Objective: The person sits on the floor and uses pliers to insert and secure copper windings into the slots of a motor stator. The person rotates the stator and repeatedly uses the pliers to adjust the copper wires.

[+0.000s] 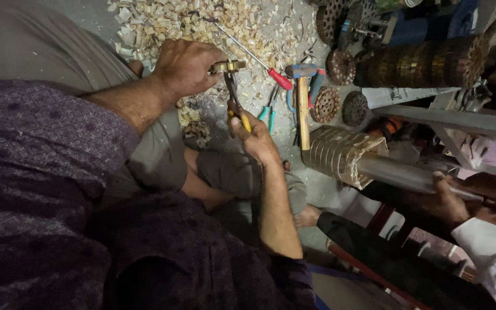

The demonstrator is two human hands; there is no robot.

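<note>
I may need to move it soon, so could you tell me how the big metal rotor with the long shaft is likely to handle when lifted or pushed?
The rotor looks like solid stacked metal, so probably heavy and stiff. Being cylindrical with a smooth shaft, it would likely roll if pushed sideways. Another person's hands grip the shaft, which looks polished and perhaps slippery.

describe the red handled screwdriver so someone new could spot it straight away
Start at the pale heap of chips at the top of the floor. The screwdriver lies slanting across it, thin shaft up-left, red handle down-right beside the hammer. No other tool there has a solid red handle on a thin shaft.
</note>
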